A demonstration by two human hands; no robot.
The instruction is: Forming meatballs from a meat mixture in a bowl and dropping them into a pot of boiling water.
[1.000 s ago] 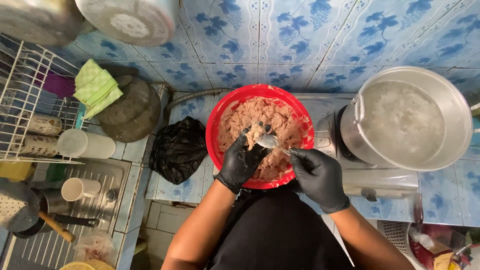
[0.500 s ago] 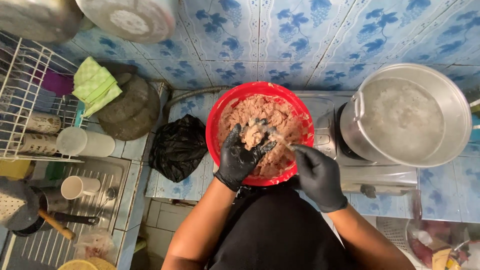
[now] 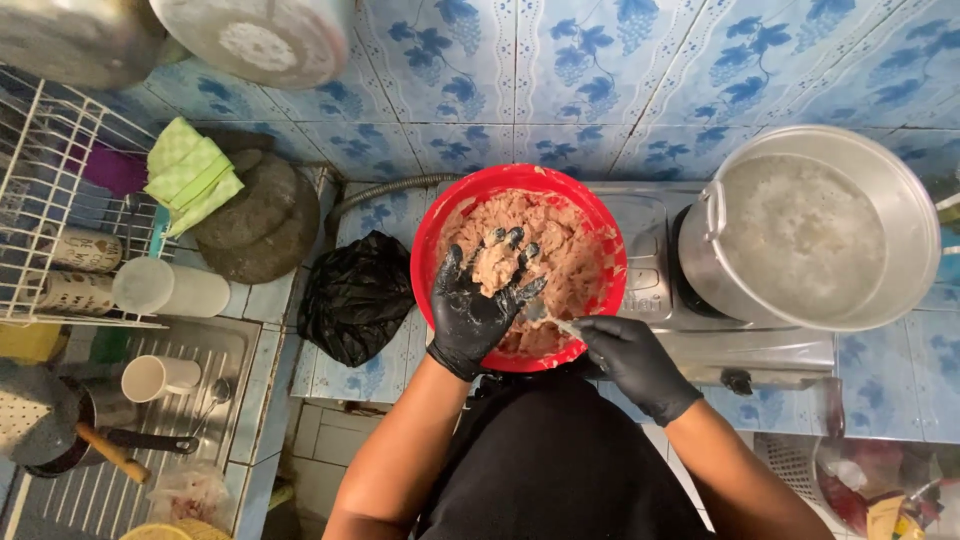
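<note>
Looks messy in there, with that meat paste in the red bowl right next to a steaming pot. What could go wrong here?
The left hand holds a lump of paste over the red bowl; it could slip off the glove. The bowl sits at the counter's front edge, so a hard scoop with the spoon in the right hand might tip it. The pot of hot water stands close, so a splash or a bumped arm could scald.

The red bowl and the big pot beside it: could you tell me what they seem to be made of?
The red bowl looks like plastic: an even, bright colour with a soft sheen on a thin rim. The big pot looks like bare metal, probably aluminium or steel: a dull silver-grey wall, a light rim and a riveted side handle.
</note>
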